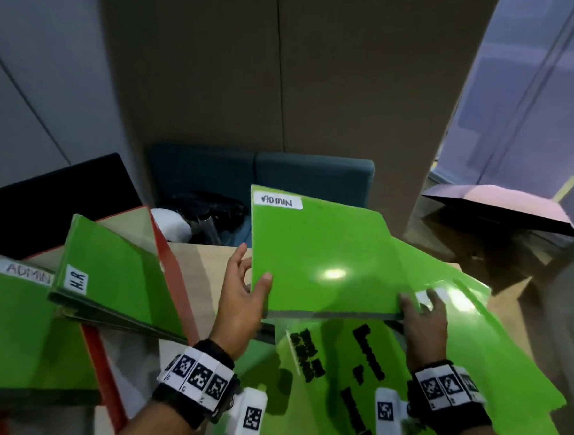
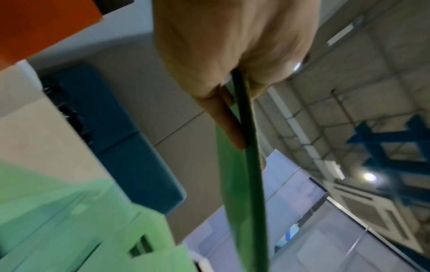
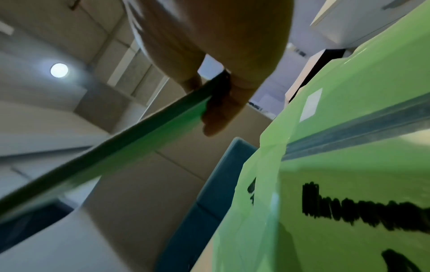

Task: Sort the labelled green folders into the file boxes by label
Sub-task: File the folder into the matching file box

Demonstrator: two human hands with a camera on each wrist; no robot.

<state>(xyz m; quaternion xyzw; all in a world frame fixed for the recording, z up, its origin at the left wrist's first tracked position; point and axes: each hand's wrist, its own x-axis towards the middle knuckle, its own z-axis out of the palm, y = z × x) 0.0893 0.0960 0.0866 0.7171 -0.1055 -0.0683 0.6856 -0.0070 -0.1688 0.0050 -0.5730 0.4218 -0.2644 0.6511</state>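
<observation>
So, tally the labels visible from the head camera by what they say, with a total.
ADMIN: 2, the held folder's label and the far-left label
H.R: 1, the H.R label
Unreadable: 1, on the right-side folder
Total: 4

A flat green plastic folder labelled ADMIN (image 1: 323, 256) is held level above the desk (image 1: 206, 266) at the middle, the left hand (image 1: 241, 294) gripping its near left edge and the right hand (image 1: 423, 321) its near right corner. Under it and to the right lie more loose green plastic folders (image 1: 491, 354), fanned out, one with black handwriting (image 1: 368, 351) nearest the person. To the left, a green folder labelled H.R (image 1: 116, 275) leans tilted in an orange-edged file box (image 1: 173, 271). Further left and nearer sits another green folder labelled ADMIN (image 1: 24, 323). Behind the desk stand two teal cushioned seat backs (image 1: 264, 176), with a dark bag (image 1: 209, 210) before them.
</observation>
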